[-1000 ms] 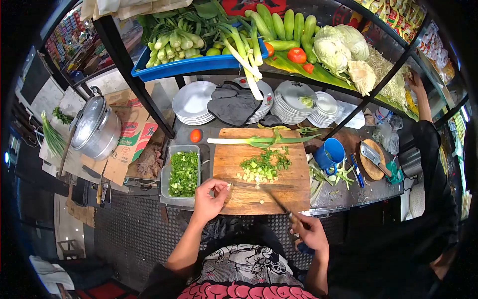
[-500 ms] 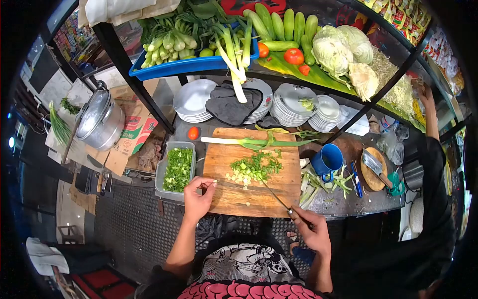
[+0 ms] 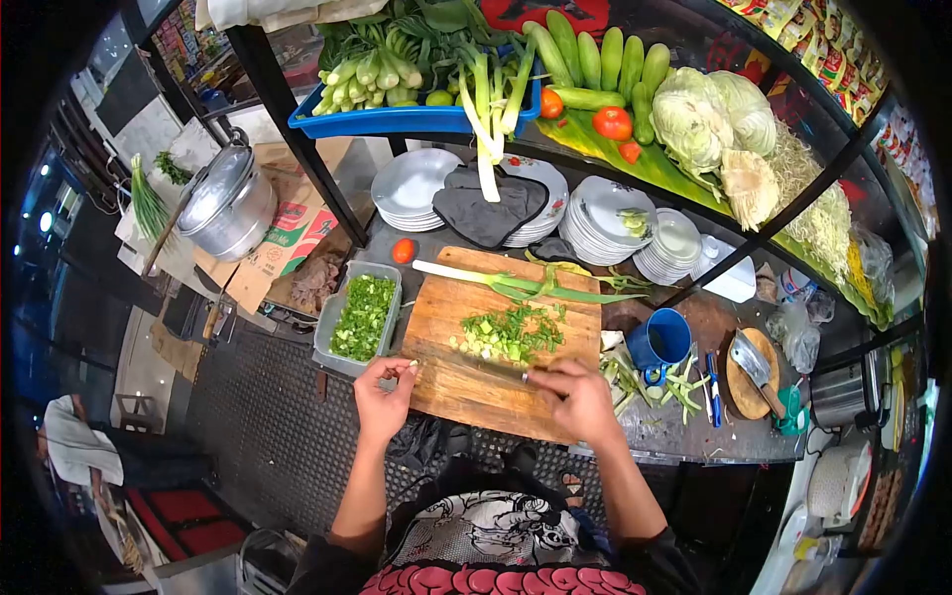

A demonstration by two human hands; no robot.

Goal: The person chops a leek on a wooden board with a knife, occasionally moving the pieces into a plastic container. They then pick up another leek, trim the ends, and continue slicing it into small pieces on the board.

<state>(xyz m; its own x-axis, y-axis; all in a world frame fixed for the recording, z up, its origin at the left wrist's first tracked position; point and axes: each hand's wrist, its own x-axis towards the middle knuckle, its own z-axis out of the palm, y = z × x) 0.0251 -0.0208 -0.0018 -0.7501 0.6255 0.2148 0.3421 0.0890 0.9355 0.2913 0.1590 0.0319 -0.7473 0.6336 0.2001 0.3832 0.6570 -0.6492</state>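
My right hand point(image 3: 580, 401) grips a knife point(image 3: 486, 368), its blade lying low across the wooden cutting board point(image 3: 466, 402) and pointing left. At the board's left edge my left hand point(image 3: 383, 399) is closed in a pinch on a small pale piece of leek point(image 3: 413, 364). Just beyond the blade lies a loose pile of chopped leek point(image 3: 508, 332), pale rounds to the left and green bits to the right. A whole leek point(image 3: 516, 284) stretches across the far side of the board. Left of the board sits a plastic container point(image 3: 360, 315) filled with chopped greens.
A tomato point(image 3: 403, 251) lies behind the container. Right of the board are a blue mug point(image 3: 658, 342), leek trimmings point(image 3: 682, 389) and a cleaver point(image 3: 754, 361) on a round wooden block. Stacked plates point(image 3: 605, 223) stand behind, under a shelf with a blue tray point(image 3: 416, 121) of vegetables and cabbages point(image 3: 691, 119).
My right hand has moved up and left over the board, and the knife has swung to lie nearly crosswise. Another person's arm at the right has left view. The camera has shifted slightly.
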